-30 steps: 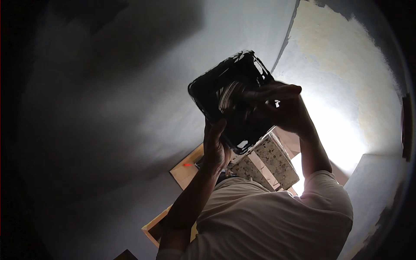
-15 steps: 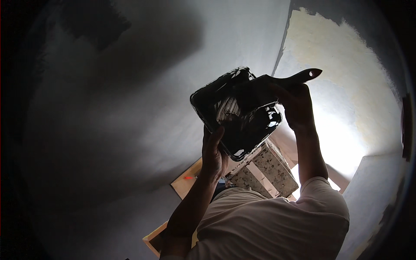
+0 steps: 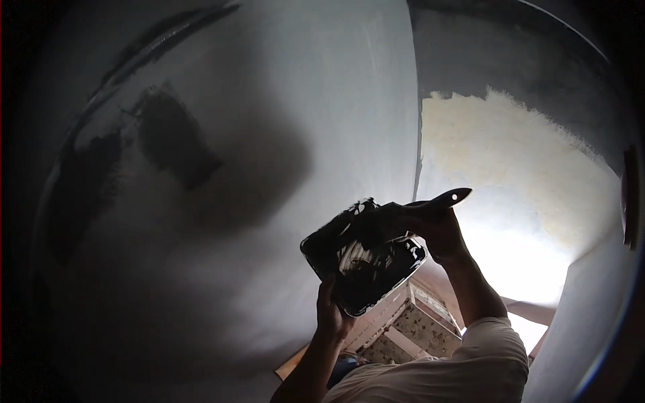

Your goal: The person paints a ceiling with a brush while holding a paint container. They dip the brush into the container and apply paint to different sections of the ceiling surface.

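A rectangular plastic-looking tray with rounded corners, coated in glossy black [image 3: 366, 292], is held up in front of the person's chest, clear of any support but the hand. The left hand [image 3: 334, 314] grips its near left edge, thumb over the rim and fingers hidden underneath, probably to keep it steady and its coated inside accessible. Across its upper right lies a wide, flat, dark brush with a tapered handle and a hanging hole [image 3: 386, 221]. The right hand [image 3: 435, 232] is closed around the brush near the base of the handle, a hold that likely gives firm control of the broad head; whether the bristles touch the tray is lost in the dark.

Beyond, a smooth grey wall [image 3: 336, 107] bears ragged dark patches [image 3: 176, 138] and a soft shadow. Past the corner, a cream, rough-edged area [image 3: 490, 141] sits below a dark grey band [image 3: 510, 60], with strong glare lower down. Beneath the arms are a speckled stone-like surface [image 3: 433, 330], a pale wooden piece [image 3: 290, 363] and the person's light short-sleeved shirt [image 3: 430, 379].
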The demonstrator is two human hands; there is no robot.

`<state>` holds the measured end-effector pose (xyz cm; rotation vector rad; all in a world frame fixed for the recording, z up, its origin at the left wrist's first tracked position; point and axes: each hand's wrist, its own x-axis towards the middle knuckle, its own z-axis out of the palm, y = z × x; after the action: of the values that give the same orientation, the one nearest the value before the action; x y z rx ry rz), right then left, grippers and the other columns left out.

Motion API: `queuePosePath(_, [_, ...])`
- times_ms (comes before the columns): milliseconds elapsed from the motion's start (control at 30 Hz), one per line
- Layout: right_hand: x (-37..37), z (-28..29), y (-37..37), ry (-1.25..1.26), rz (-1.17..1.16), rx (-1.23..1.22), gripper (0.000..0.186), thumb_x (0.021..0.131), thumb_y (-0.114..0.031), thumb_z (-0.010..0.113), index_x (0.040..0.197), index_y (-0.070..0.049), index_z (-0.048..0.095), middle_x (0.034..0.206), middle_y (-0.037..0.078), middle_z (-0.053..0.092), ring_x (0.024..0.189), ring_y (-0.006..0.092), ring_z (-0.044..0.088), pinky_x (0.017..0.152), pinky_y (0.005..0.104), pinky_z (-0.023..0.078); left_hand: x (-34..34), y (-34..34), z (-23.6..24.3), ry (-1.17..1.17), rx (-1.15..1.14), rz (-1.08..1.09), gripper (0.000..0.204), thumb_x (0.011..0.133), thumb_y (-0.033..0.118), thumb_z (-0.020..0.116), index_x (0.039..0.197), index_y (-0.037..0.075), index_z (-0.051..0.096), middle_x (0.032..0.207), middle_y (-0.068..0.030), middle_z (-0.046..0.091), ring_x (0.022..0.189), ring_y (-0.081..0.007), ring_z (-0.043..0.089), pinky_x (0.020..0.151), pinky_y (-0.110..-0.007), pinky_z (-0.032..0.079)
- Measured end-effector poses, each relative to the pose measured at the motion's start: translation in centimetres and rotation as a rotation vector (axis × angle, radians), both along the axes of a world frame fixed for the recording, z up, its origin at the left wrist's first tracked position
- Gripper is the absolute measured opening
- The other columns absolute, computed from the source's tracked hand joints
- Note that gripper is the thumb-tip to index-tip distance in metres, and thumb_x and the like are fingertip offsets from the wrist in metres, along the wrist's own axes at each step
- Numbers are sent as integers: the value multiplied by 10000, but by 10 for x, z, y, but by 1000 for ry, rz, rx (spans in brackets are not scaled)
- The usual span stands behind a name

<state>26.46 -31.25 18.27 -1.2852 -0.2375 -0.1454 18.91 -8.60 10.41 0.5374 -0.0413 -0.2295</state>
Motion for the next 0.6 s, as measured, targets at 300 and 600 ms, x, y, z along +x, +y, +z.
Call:
queuePosePath(300, [-3,7,4,-141,-80,-411,231,866,-80,798,1030,71,739,885,115,767,805,157,735,714,273,584,-3,2,-14,-1,-6,-30,671,1006,423,565,1515,24,386,1469,-190,528,1339,-330,546,1153,-512,428])
queuePosePath(600, [5,-12,4,10,152,113,202,857,-48,794,1018,58,735,897,116,760,788,175,735,714,287,588,5,10,-21,-54,-10,-49,694,980,417,602,1516,34,385,1489,-180,505,1357,-335,522,1157,-523,417])
